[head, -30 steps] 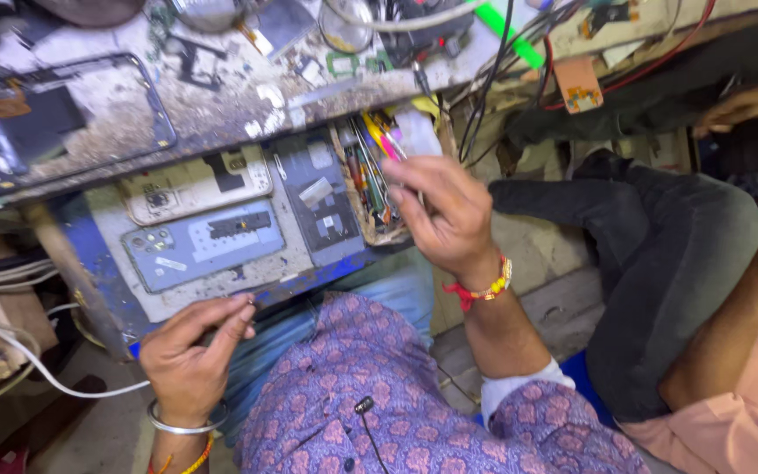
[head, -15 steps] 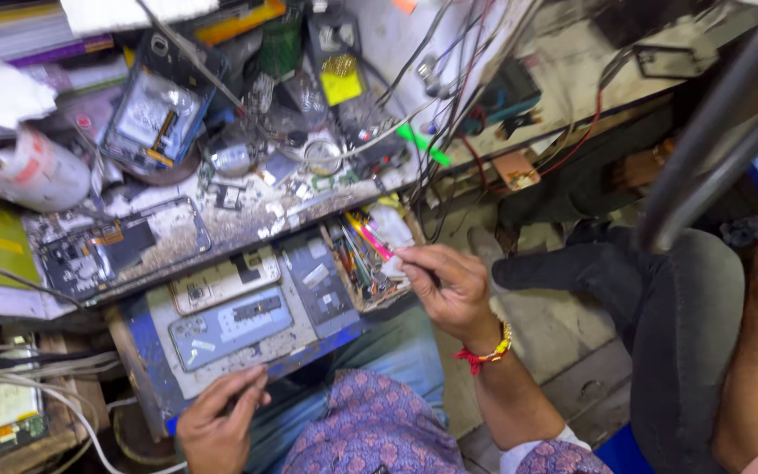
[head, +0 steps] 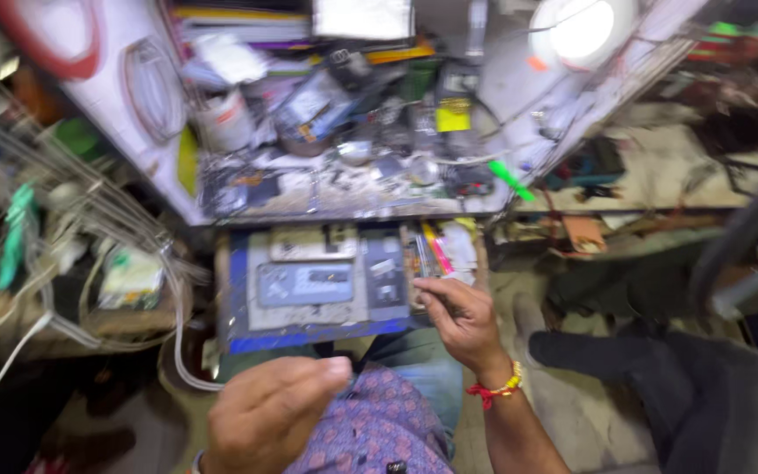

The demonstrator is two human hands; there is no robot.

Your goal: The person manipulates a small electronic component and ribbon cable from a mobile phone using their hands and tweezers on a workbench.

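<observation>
1. The right hand (head: 458, 320) is reaching into the right end of an open drawer (head: 309, 285) that is sticking out beneath the cluttered worktop (head: 353, 189).
2. Its grip is pinching together at the fingertips, just at the bundle of thin tools (head: 427, 250), pink and yellow among them, lying in the drawer's right compartment; blur is hiding whether anything is actually caught between the fingers.
3. The left hand (head: 274, 412) is hovering loosely curled above the lap, well apart from the drawer, its grip half closed and holding nothing visible.
4. A grey flat device (head: 306, 283) is lying in the drawer's middle section.
5. A red and yellow thread band (head: 497, 391) is circling the right wrist.
6. A bright round lamp (head: 581, 26) is shining at the top right.
</observation>
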